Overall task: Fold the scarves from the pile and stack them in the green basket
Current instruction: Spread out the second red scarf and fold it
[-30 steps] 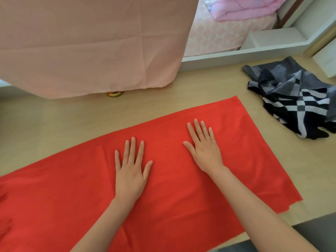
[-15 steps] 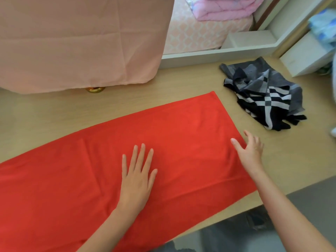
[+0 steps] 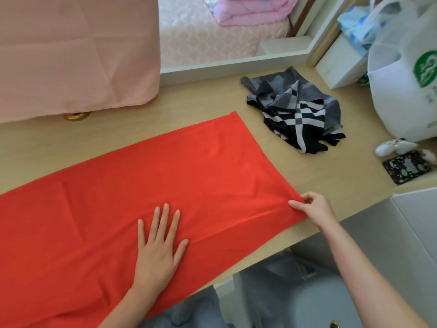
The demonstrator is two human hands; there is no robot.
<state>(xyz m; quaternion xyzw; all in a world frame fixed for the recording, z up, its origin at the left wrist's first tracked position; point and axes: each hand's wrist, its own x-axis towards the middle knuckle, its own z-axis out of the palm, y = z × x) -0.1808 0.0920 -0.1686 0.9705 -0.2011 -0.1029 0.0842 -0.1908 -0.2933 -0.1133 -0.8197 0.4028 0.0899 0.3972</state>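
Note:
A long red scarf (image 3: pixel 146 185) lies spread flat across the wooden table (image 3: pixel 307 176), running from the far right down to the near left. My left hand (image 3: pixel 159 242) presses flat on its middle with fingers straight. My right hand (image 3: pixel 312 207) pinches the scarf's near right corner at the table's front edge, and the cloth puckers there. A crumpled black, grey and white checked scarf (image 3: pixel 298 114) sits on the table to the far right. No green basket is in view.
A pink cloth (image 3: pixel 71 50) hangs at the back left over a gold foot (image 3: pixel 76 116). At the right stand a white plastic bag (image 3: pixel 406 86) and a white box (image 3: pixel 340 62); a white controller (image 3: pixel 392 146) and a dark phone (image 3: pixel 405 166) lie nearby. A grey box flap (image 3: pixel 413 233) is below.
My right hand slid off the scarf's middle to its near right corner and took hold of it. My left hand stayed flat. The view swung to the right.

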